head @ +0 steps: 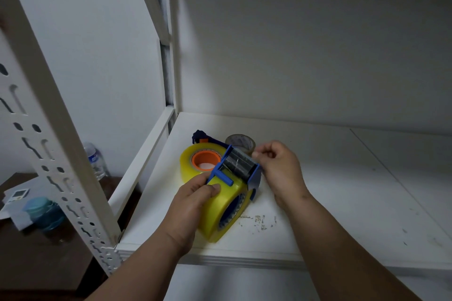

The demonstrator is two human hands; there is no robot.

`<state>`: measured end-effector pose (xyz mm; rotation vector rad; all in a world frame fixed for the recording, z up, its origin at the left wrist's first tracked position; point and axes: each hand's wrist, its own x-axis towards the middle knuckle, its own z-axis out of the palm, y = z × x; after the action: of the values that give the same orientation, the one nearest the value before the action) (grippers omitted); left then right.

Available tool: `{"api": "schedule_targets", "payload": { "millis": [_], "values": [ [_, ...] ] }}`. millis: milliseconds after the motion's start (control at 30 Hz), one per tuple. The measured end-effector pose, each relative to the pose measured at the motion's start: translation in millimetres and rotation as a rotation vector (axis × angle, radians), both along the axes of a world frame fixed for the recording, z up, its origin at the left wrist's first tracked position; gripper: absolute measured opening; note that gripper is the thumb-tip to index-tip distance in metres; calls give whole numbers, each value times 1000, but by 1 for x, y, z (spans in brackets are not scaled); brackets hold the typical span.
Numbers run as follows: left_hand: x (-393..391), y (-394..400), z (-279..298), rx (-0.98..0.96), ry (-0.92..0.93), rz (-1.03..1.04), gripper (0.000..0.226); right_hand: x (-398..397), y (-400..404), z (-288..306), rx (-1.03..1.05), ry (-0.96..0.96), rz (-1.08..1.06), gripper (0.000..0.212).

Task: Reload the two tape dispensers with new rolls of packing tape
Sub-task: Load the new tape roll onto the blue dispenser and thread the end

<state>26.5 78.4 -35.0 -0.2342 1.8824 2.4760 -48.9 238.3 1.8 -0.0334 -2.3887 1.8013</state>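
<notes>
A blue tape dispenser (pixel 242 168) holds a big yellow roll of packing tape (pixel 220 212), standing on its edge on the white shelf (pixel 330 190). My left hand (pixel 195 198) grips that roll and the dispenser from the left. My right hand (pixel 278 164) pinches the end of the tape at the dispenser's roller and cutter end. Behind lies a second yellow roll with an orange core (pixel 203 160), flat on the shelf. The second blue dispenser (pixel 200 136) peeks out behind it. A nearly used-up roll (pixel 241 142) lies beside it, partly hidden.
The shelf's white back panel rises behind. A perforated metal upright (pixel 61 154) stands at the left. Beyond it, a dark table carries a water bottle (pixel 96 161), a blue-lidded jar (pixel 45 212) and papers. The shelf has scuff marks near its front edge.
</notes>
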Motion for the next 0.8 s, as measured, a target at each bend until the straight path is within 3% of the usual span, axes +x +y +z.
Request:
{"api": "schedule_targets", "payload": {
  "millis": [100, 233, 333, 533, 800],
  "values": [
    [0, 0, 0, -3, 0, -2, 31, 17, -6, 5, -79, 126, 71, 21],
    [0, -1, 1, 0, 27, -9, 27, 26, -8, -5, -202, -122, 401, 69],
    [-1, 0, 1, -6, 26, -15, 26, 18, -1, -2, -286, -218, 462, 85],
    [-4, 3, 4, -21, 10, -13, 30, 11, 7, 5, -394, -293, 510, 86],
    [-5, 4, 5, -30, 8, -7, 28, 7, 14, -16, -359, -353, 510, 84]
  ]
}}
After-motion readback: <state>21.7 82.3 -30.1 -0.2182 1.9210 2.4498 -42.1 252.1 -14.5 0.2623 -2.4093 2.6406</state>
